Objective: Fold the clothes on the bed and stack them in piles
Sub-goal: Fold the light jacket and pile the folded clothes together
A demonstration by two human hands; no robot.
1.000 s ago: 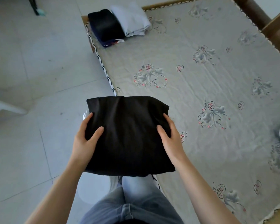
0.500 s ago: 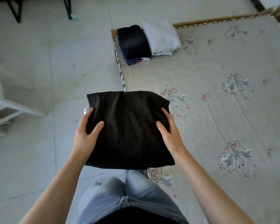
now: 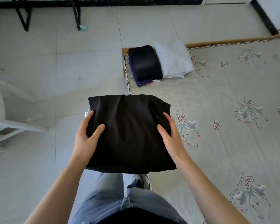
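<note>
Thumbs on top, fingers hidden beneath, both hands (image 3: 86, 139) (image 3: 171, 136) carry the folded black garment (image 3: 129, 133) (unsupported middle), which could sag open before reaching the dark pile (image 3: 144, 63).

Pale grey floor tiles (image 3: 87, 62) fill the room, edged by a black skirting strip (image 3: 136, 1) along the far wall. Black metal furniture legs (image 3: 76, 13) stand at the back, with a white plastic chair (image 3: 0, 110) at left. The wooden-framed bed (image 3: 233, 41) carries a flower-printed sheet (image 3: 233, 126) in soft daylight.
</note>
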